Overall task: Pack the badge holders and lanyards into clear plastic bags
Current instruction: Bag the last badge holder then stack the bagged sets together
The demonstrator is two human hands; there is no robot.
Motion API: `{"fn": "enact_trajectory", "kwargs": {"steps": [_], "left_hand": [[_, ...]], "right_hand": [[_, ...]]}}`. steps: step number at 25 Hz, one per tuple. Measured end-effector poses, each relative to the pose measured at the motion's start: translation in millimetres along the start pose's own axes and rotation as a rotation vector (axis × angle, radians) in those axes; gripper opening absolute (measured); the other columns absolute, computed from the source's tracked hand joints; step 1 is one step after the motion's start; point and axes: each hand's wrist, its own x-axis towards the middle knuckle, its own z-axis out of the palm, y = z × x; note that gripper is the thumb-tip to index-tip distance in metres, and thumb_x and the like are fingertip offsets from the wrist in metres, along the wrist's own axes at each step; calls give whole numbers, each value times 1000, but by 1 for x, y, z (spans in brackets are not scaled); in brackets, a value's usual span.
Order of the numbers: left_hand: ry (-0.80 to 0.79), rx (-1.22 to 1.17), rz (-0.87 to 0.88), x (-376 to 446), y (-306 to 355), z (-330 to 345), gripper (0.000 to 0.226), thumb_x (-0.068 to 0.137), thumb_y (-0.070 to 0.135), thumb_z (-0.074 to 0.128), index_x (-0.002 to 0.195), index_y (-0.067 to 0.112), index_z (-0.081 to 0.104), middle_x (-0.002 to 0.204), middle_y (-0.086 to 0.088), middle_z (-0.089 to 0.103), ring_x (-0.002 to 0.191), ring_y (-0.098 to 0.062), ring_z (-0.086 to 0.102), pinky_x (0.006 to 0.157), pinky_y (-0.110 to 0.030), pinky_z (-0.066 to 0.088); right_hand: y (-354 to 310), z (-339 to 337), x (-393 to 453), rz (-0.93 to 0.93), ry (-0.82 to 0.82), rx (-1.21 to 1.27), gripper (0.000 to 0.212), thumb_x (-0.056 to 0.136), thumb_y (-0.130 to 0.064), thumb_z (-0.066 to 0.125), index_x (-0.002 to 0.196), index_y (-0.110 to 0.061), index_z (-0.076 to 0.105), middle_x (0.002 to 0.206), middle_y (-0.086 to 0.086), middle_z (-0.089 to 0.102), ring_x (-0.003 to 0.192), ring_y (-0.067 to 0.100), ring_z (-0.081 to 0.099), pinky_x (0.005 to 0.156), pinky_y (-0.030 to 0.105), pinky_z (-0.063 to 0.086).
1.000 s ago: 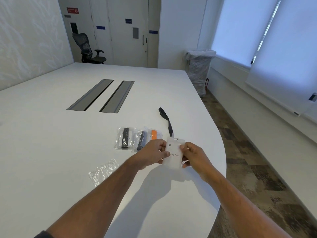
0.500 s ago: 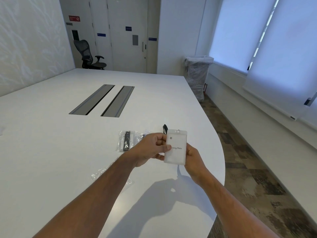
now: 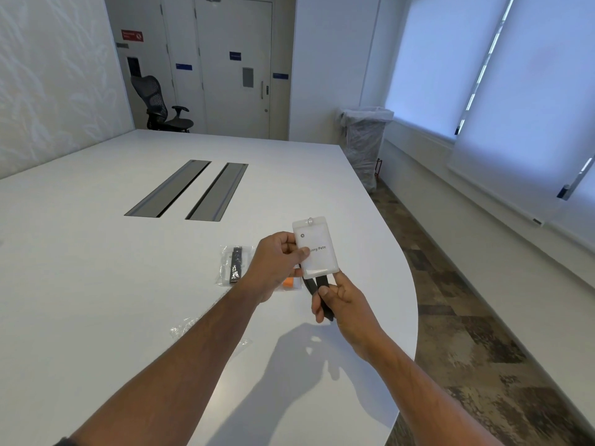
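My left hand (image 3: pixel 277 262) pinches a frosted white badge holder (image 3: pixel 317 249) by its left edge, holding it upright above the table. A black lanyard (image 3: pixel 317 292) hangs behind and below the holder, and my right hand (image 3: pixel 338 297) is closed around it. On the table behind my left hand lies a clear bag with a black lanyard (image 3: pixel 235 264). A second packed bag with an orange lanyard (image 3: pixel 289 283) peeks out under my left wrist. An empty clear plastic bag (image 3: pixel 183 329) lies crumpled on the table, partly hidden by my left forearm.
The white table (image 3: pixel 96 284) curves away to its right edge near my hands; two grey cable hatches (image 3: pixel 193 191) sit mid-table. A lined bin (image 3: pixel 363 143) stands by the window wall and an office chair (image 3: pixel 161 107) by the far doors.
The badge holder has been lifted off the table and turned upright. My right hand left the holder's edge and dropped below it to gather the black lanyard, which lay stretched on the table before.
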Motion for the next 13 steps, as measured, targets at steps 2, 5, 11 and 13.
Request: {"fn": "enact_trajectory", "kwargs": {"steps": [2,5,11,13], "left_hand": [[18,23,13,1,-1,0,9,93,5,72,101,8,69,101,-13,78,80,-14,77,63,-29,63],[25,83,31,3,-1,-2,10,93,6,72,99,13,69,101,-10,78,77,-7,77,60,-25,61],[-69,206,67,2,-5,-7,12,91,9,72,101,15,70,97,-13,77,81,-24,74,64,-37,64],[-139,236,75,0,-7,-7,13,91,13,74,103,14,70,90,-12,76,73,-22,70,64,-37,61]], "right_hand": [[-3,2,-3,30,30,-22,59,108,-13,40,158,-34,16,80,11,68,65,16,58,65,16,50],[-8,3,-8,45,58,-20,73,107,-11,41,158,-39,-4,79,11,70,63,17,60,67,19,53],[-42,-1,-3,-71,64,77,43,101,-6,50,133,-33,56,81,19,71,64,23,59,65,31,54],[-55,-6,5,-131,84,110,27,98,-5,57,116,-19,70,85,18,74,72,24,64,75,29,57]]}}
